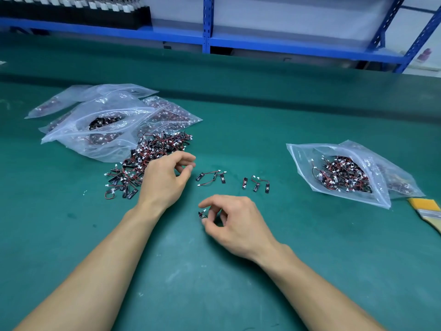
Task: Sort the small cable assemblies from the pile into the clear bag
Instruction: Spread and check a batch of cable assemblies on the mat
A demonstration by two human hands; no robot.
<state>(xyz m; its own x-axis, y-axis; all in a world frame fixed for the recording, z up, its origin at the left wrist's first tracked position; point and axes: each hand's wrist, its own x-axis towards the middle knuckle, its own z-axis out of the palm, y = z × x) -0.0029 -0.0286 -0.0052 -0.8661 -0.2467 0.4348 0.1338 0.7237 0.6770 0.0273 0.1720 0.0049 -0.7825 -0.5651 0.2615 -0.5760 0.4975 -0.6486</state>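
The green desk (pixel 238 283) bears stacked bags (pixel 102 120) and a pile of cable assemblies (pixel 148 158) left, loose assemblies (pixel 256 183) centre, clear bag (pixel 338 173) and brush (pixel 427 211) right

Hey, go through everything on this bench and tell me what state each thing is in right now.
Pile: loose, tangled heap.
Clear bag: lying open, partly filled.
Loose assemblies: lying singly between pile and bag.
Left hand: fingers curled at the pile's edge; grip unclear.
Right hand: pinching one cable assembly.
Stacked bags: filled, top one open.
Brush: lying flat, untouched.
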